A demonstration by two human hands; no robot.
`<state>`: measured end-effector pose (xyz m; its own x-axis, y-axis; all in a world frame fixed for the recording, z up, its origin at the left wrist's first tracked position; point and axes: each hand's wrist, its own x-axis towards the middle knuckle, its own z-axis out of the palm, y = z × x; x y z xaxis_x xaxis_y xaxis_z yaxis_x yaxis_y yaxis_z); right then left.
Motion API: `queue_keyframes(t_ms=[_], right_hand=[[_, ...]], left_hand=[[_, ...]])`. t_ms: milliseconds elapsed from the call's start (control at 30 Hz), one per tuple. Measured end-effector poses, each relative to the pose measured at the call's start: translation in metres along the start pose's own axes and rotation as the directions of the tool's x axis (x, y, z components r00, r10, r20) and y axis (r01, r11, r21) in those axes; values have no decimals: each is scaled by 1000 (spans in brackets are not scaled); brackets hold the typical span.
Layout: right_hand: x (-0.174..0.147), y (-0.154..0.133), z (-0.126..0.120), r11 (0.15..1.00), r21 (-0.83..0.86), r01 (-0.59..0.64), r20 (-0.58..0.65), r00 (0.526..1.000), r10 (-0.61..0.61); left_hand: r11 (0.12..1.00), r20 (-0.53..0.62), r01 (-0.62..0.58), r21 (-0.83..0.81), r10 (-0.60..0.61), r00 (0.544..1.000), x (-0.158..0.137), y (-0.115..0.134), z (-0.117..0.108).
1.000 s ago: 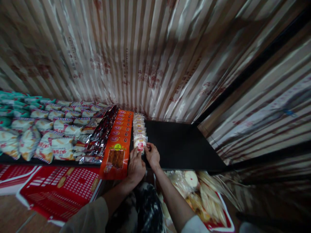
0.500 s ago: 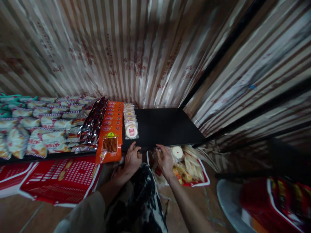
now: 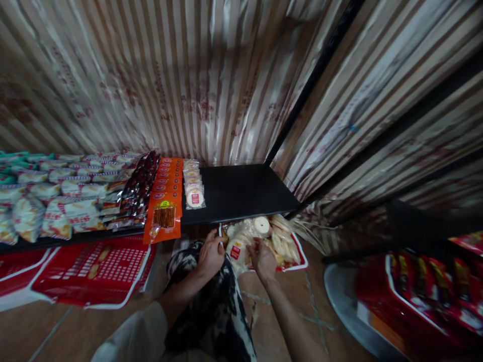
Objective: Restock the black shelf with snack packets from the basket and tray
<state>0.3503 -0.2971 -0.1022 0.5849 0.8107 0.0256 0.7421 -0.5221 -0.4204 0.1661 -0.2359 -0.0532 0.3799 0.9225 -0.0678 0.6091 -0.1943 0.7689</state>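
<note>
My right hand (image 3: pixel 263 259) reaches over a red basket with a white rim (image 3: pixel 304 255), its fingers slightly bent and apart, close to clear-wrapped round white crackers (image 3: pixel 239 246). Whether the fingertips touch the wrapping is hard to see. By the basket's left edge, above my knee, my left hand (image 3: pixel 211 255) has loosely bent fingers, and nothing shows in it. On the black shelf (image 3: pixel 241 193) above, a row of overlapping cracker packets (image 3: pixel 194 188) lies beside orange snack packs (image 3: pixel 164 201).
Dark red packs (image 3: pixel 139 186) and white snack bags (image 3: pixel 81 216) fill the shelf's left side. Below stands another red basket (image 3: pixel 101 274). At right are a black post (image 3: pixel 313 83) and a red basket of dark packets (image 3: pixel 400 301). Striped sheeting (image 3: pixel 181 80) hangs behind.
Both hands have dropped from the shelf's front edge. The right one is now lower over the basket, and more of the wrapped crackers show. The view has shifted slightly right.
</note>
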Motion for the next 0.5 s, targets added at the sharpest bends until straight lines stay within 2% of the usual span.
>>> queue_keyframes(t_ms=[167,333,500], right_hand=[[0,6,1,989,144,-21,-2,1000,22],[-12,4,-2,986,162,31,-175,985,-2],[-35,-6,0,996,92,-1,-1,1000,1]], left_hand=[[998,14,-7,61,6,1000,-10,-5,-1],[997,30,-44,58,43,999,-16,-5,9],[996,72,-42,79,36,997,-15,-1,19]])
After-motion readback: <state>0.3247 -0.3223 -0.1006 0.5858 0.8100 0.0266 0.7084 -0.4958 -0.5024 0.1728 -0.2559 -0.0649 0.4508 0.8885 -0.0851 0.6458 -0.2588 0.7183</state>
